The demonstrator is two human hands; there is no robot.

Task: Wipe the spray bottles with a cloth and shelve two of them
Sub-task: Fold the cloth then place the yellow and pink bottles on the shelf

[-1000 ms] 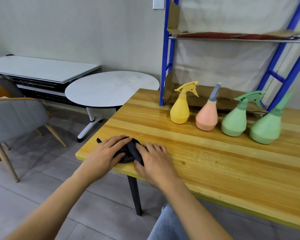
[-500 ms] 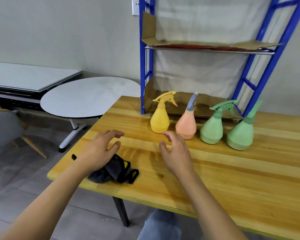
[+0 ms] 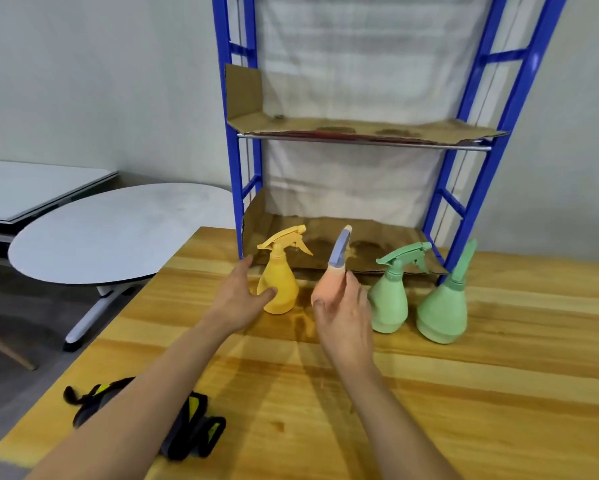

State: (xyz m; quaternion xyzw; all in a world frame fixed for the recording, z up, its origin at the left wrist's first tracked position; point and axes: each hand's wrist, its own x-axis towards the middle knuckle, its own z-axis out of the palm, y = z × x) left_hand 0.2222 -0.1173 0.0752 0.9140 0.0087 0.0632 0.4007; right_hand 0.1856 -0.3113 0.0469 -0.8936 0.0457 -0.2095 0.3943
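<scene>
Both empty, fingers spread: L hand by yellow spray bottle, R hand by peach bottle; grip bodies, not triggers.

I count four spray bottles on counter (one yellow, one peach, two green), one cloth, two hands, one blue rack, two cardboard-lined shelves.

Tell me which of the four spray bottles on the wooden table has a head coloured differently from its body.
The peach-pink plastic spray bottle, second from left: its head is lavender-blue. The yellow spray bottle and both green spray bottles match throughout.
</scene>
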